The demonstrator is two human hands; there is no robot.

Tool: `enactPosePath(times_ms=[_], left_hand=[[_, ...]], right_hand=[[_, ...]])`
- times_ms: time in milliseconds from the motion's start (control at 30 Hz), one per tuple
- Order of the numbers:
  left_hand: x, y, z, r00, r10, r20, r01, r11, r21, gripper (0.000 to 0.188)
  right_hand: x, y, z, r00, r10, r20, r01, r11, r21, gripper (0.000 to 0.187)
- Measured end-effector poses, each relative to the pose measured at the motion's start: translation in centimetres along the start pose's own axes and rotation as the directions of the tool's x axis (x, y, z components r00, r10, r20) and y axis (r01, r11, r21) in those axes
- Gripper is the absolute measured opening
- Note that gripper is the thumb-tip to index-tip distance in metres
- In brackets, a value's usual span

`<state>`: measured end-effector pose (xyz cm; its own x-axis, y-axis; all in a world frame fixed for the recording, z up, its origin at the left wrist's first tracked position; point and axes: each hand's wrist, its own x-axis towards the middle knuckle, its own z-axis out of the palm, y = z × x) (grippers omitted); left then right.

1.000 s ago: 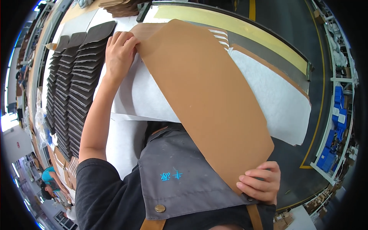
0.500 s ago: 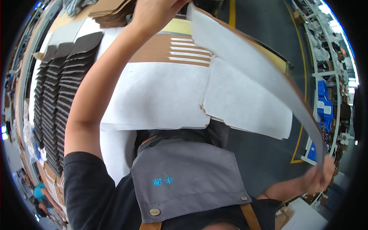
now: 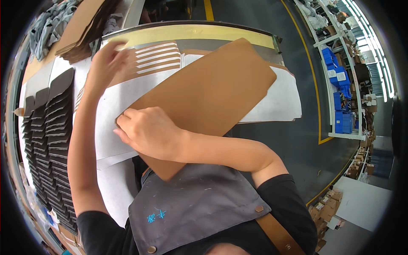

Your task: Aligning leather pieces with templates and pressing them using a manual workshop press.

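Observation:
A stiff brown sheet [image 3: 216, 89] lies slanted across the pale sheets in front of me, its lower corner over my apron. My right hand [image 3: 151, 131] reaches across to the left and closes on the sheet's left edge, thumb out along the rim. Up at the left, my left hand [image 3: 109, 63] hovers over brown sheets with white strips [image 3: 157, 55]; it is blurred, but its fingers look apart and nothing shows in them. White sheets [image 3: 276, 95] with brown edges show from under the brown sheet on the right.
Rows of overlapping dark grey pieces [image 3: 57, 123] run down the left of the table. Stacked brown sheets [image 3: 85, 29] and grey cloth [image 3: 53, 29] sit at the far left. A yellow strip [image 3: 195, 34] lines the table's back edge. Shelving with blue bins [image 3: 340, 85] stands at right.
The raised sheet has swung from upright at the right to lying flat, brown side up. My right hand came across to the left with its edge; my left hand left the sheet's far end.

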<state>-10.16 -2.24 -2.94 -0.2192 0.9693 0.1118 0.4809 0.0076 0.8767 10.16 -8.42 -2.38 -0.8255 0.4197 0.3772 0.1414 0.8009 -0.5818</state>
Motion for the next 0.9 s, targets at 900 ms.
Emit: enactPosePath(times_ms=[900], left_hand=[[-19.0, 3.5, 1.2, 0.742, -0.666, -0.075, 0.651, 0.742, -0.159, 0.017]], right_hand=[[-10.0, 19.6, -18.4, 0.832, 0.521, -0.191, -0.555, 0.772, -0.309, 0.051]])
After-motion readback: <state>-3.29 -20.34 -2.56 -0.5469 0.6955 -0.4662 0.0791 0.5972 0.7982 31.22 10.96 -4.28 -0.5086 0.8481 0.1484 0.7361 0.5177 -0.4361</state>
